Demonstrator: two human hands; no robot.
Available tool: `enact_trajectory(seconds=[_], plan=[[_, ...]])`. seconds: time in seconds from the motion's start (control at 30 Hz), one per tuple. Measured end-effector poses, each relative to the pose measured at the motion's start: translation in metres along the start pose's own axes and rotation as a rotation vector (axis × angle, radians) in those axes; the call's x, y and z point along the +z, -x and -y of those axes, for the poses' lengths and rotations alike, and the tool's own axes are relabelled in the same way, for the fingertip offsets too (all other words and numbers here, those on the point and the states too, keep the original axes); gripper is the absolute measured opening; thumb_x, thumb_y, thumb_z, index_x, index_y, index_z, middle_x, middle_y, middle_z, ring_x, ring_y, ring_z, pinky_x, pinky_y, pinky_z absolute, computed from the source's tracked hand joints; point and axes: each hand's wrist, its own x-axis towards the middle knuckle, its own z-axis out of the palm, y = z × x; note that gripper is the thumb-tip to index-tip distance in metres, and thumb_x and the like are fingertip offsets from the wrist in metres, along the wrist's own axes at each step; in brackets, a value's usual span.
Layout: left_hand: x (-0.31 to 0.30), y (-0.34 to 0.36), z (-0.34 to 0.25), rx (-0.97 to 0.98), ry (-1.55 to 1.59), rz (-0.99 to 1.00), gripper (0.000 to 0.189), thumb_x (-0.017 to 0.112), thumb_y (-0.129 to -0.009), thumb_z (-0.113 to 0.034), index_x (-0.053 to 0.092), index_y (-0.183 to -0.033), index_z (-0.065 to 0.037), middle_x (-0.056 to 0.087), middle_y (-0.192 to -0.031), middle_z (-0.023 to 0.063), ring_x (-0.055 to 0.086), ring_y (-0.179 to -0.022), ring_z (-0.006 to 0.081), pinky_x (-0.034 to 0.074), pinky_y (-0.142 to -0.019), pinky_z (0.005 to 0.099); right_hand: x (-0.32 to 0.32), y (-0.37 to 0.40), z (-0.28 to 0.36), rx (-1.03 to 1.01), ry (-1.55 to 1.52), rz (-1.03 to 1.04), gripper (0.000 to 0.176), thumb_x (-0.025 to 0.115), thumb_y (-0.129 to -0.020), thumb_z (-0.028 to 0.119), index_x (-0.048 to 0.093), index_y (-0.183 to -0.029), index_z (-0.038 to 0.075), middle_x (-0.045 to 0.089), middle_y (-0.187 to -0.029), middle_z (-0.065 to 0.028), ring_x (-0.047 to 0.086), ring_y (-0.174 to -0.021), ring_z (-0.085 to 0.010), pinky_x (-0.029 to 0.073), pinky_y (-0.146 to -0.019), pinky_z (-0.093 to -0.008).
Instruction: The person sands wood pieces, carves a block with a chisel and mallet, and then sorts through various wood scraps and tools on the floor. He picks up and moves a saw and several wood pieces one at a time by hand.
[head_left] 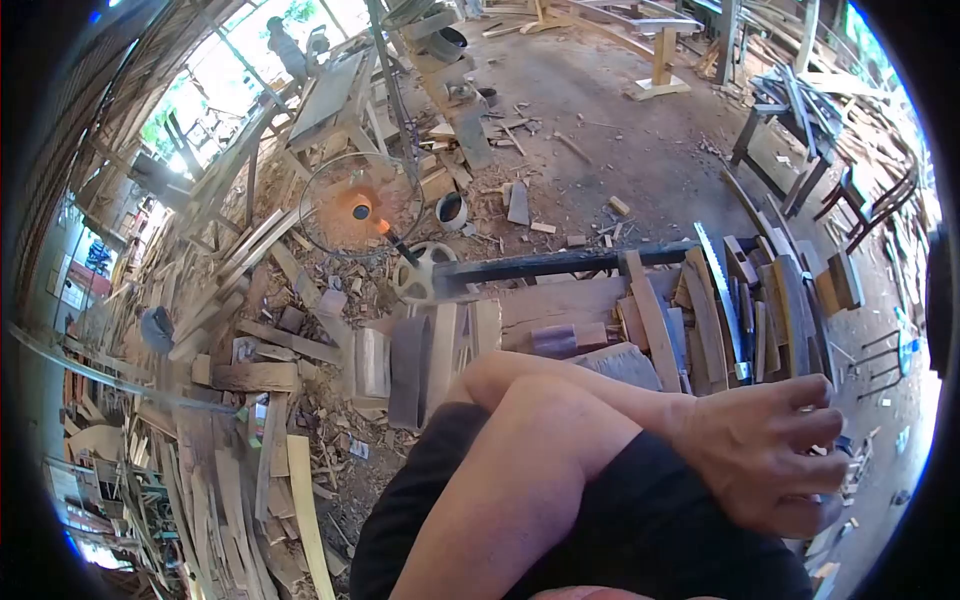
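My left hand (765, 455) is at the right, back upward, beside the dark cloth (690, 520) over my lap. Its forearm reaches across from the left. The fingers are curled and bent downward. A small dark patch shows by the fingertips, but what the fingers hold, if anything, is hidden. Another bare limb (510, 480) crosses in front of the forearm. My right hand does not show. Just beyond the hand, a saw (722, 290) with a long toothed blade lies among wooden pieces (650, 315).
Wooden blocks (372, 362) and a dark beam (570, 262) lie ahead. Beyond them are a round wire guard (330, 247), a pale wheel (425, 270) and a metal can (451, 210). Wood strips (305, 510) fill the left; a chair (868, 205) stands right. Another person (287, 50) is far off.
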Motion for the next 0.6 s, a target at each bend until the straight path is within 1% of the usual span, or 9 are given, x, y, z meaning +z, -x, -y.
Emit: enact_trajectory(seconds=[0.07, 0.1, 0.23, 0.37, 0.43, 0.5, 0.53, 0.57, 0.6], plan=[[-0.003, 0.002, 0.001, -0.050, -0.007, 0.027, 0.015, 0.062, -0.084, -0.023, 0.058, -0.089, -0.009, 0.048, -0.085, 0.0042, 0.050, -0.071, 0.0183, 0.041, -0.066, 0.0367, -0.005, 0.007, 0.007, 0.018, 0.014, -0.019, 0.042, 0.064, -0.071, 0.027, 0.061, -0.104, 0.002, 0.060, -0.093, -0.0202, 0.058, -0.088, -0.0370, 0.045, -0.079, -0.0484], [0.000, 0.004, 0.001, -0.053, 0.064, 0.011, 0.015, 0.062, -0.084, -0.023, 0.058, -0.089, -0.009, 0.048, -0.085, 0.0042, 0.050, -0.071, 0.0183, 0.041, -0.066, 0.0367, -0.010, 0.020, 0.015, 0.069, 0.045, -0.056, 0.042, 0.064, -0.071, 0.028, 0.061, -0.104, 0.002, 0.060, -0.092, -0.0201, 0.058, -0.087, -0.0370, 0.045, -0.079, -0.0484], [-0.007, 0.011, 0.013, -0.162, 0.022, 0.166, 0.016, 0.065, -0.080, -0.012, 0.063, -0.095, -0.009, 0.051, -0.087, 0.0036, 0.055, -0.077, 0.0170, 0.043, -0.068, 0.0335, -0.026, 0.057, 0.042, 0.215, 0.155, -0.138, 0.042, 0.064, -0.071, 0.028, 0.061, -0.103, 0.002, 0.060, -0.092, -0.0199, 0.058, -0.087, -0.0367, 0.045, -0.079, -0.0485], [-0.002, 0.019, 0.019, -0.251, -0.010, 0.297, 0.020, 0.068, -0.077, -0.008, 0.064, -0.096, -0.011, 0.052, -0.085, 0.0014, 0.056, -0.077, 0.0152, 0.043, -0.069, 0.0313, -0.037, 0.077, 0.065, 0.277, 0.217, -0.167, 0.042, 0.063, -0.071, 0.029, 0.061, -0.102, 0.003, 0.060, -0.092, -0.0196, 0.058, -0.087, -0.0365, 0.044, -0.079, -0.0486], [-0.002, 0.028, 0.024, -0.261, -0.015, 0.340, 0.019, 0.068, -0.079, -0.011, 0.066, -0.098, -0.012, 0.053, -0.086, 0.0012, 0.057, -0.079, 0.0156, 0.044, -0.071, 0.0314, -0.039, 0.084, 0.073, 0.288, 0.233, -0.186, 0.041, 0.063, -0.071, 0.029, 0.061, -0.102, 0.003, 0.060, -0.092, -0.0195, 0.057, -0.087, -0.0364, 0.044, -0.079, -0.0486], [-0.003, 0.040, 0.033, -0.412, -0.072, 0.494, 0.020, 0.069, -0.080, -0.013, 0.067, -0.100, -0.015, 0.056, -0.089, 0.0019, 0.058, -0.081, 0.0158, 0.045, -0.073, 0.0324, -0.041, 0.090, 0.083, 0.295, 0.242, -0.202, 0.041, 0.063, -0.071, 0.030, 0.061, -0.102, 0.003, 0.060, -0.092, -0.0193, 0.057, -0.086, -0.0363, 0.044, -0.079, -0.0486], [-0.009, 0.048, 0.041, -0.465, -0.032, 0.493, 0.023, 0.071, -0.081, -0.017, 0.067, -0.104, -0.017, 0.061, -0.094, 0.0035, 0.060, -0.083, 0.0180, 0.047, -0.075, 0.0342, -0.041, 0.092, 0.087, 0.295, 0.246, -0.210, 0.041, 0.063, -0.070, 0.030, 0.061, -0.102, 0.003, 0.060, -0.092, -0.0193, 0.057, -0.086, -0.0362, 0.044, -0.079, -0.0486], [-0.014, 0.058, 0.046, -0.468, -0.024, 0.497, 0.023, 0.071, -0.081, -0.017, 0.067, -0.104, -0.017, 0.061, -0.094, 0.0035, 0.060, -0.083, 0.0180, 0.047, -0.075, 0.0342, -0.042, 0.095, 0.092, 0.295, 0.249, -0.216, 0.041, 0.063, -0.070, 0.030, 0.061, -0.101, 0.003, 0.060, -0.091, -0.0192, 0.057, -0.086, -0.0361, 0.044, -0.079, -0.0487], [-0.018, 0.069, 0.051, -0.568, -0.076, 0.566, 0.023, 0.070, -0.083, -0.017, 0.066, -0.105, -0.014, 0.061, -0.094, 0.0047, 0.061, -0.086, 0.0199, 0.046, -0.077, 0.0356, -0.042, 0.098, 0.097, 0.295, 0.253, -0.221, 0.041, 0.063, -0.070, 0.030, 0.061, -0.101, 0.003, 0.060, -0.091, -0.0191, 0.057, -0.086, -0.0361, 0.044, -0.079, -0.0487]])
